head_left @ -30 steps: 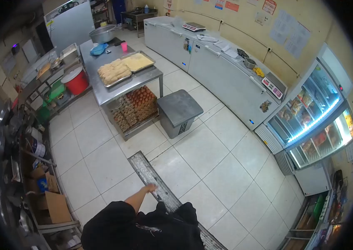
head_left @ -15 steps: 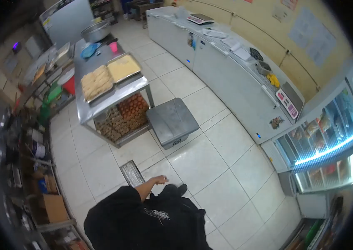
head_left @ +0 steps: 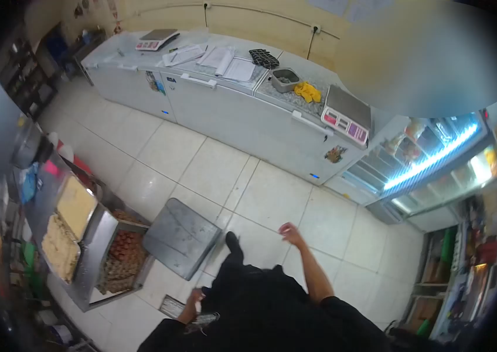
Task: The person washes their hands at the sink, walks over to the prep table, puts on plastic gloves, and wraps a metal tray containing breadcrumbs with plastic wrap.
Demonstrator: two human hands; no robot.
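My right hand (head_left: 289, 232) hangs over the white floor tiles, its fingers loosely curled and blurred; whether they are closed cannot be told. Low in the view, my left hand (head_left: 192, 306) is beside my dark clothing, near the floor drain (head_left: 171, 305), its fingers partly hidden. No object shows in either hand. A grey lidded bin (head_left: 182, 237) stands between my left hand and the steel table (head_left: 93, 258). Two trays lie on that table, one with pale dough (head_left: 60, 247), one with a flat yellow layer (head_left: 76, 206).
White chest freezers (head_left: 231, 117) line the wall, bearing papers (head_left: 218, 60), a yellow cloth (head_left: 307, 92) and a scale (head_left: 346, 114). A lit display fridge (head_left: 424, 155) stands at right. Egg trays (head_left: 122, 261) fill the table's lower shelf. A blurred round shape covers the upper right.
The view has turned right, toward the freezers. The table and bin now lie farther left. A second hand has come into view, and one foot shows beside the bin.
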